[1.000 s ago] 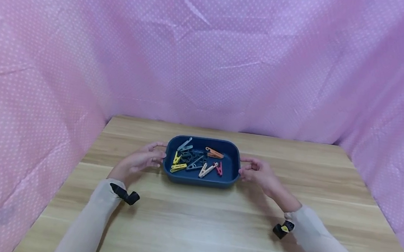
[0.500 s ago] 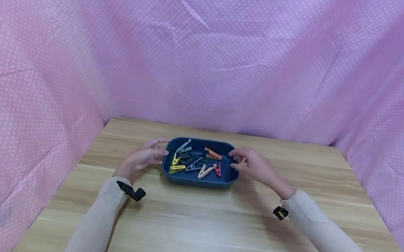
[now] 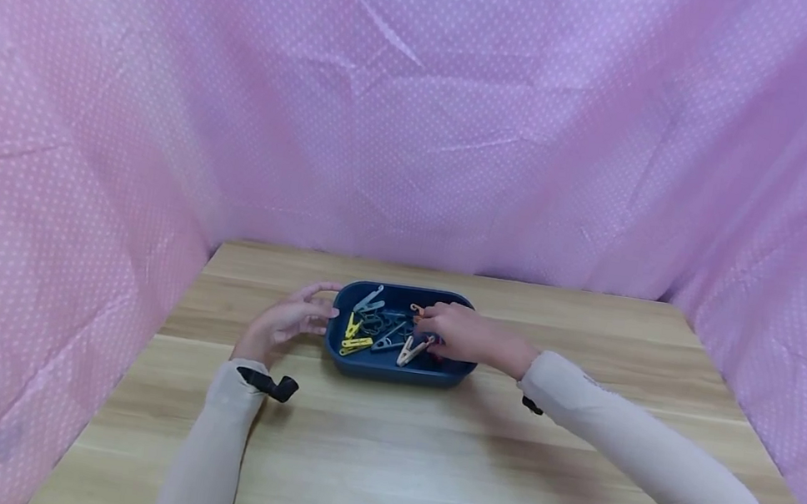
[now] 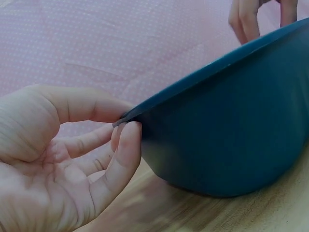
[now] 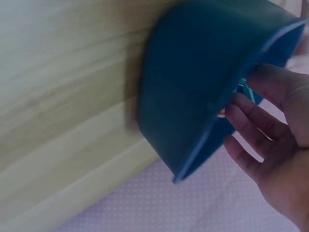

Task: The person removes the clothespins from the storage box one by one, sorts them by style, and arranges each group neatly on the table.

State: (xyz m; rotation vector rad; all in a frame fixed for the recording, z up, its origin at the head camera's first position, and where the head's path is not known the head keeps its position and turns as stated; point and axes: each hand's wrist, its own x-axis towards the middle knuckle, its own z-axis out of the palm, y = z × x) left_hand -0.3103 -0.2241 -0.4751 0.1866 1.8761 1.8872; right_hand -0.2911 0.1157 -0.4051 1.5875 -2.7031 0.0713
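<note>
A dark blue plastic tub [image 3: 396, 375] with rounded corners sits on the wooden table, several clothespins inside it. My left hand [image 3: 289, 320] pinches the tub's left end; in the left wrist view its thumb and a finger meet at the rim [image 4: 126, 117]. Over the right end, my right hand [image 3: 465, 334] reaches in with fingers pointing down, parted in the right wrist view. Closest to those fingers are an orange clothespin [image 3: 417, 310], a cream one [image 3: 409, 354] and a mostly hidden red one. Yellow clothespins [image 3: 356, 344] and a grey-blue clothespin [image 3: 369, 301] lie toward the left.
The light wooden table [image 3: 378, 459] stretches in front of the tub and to both sides. A pink dotted cloth [image 3: 418, 136] hangs behind the table and along its sides. Each wrist wears a small black camera [image 3: 274, 386].
My right hand has left the tub's right rim and moved left and down into the tub, over the orange, cream and red clothespins. My left hand stays at the left end.
</note>
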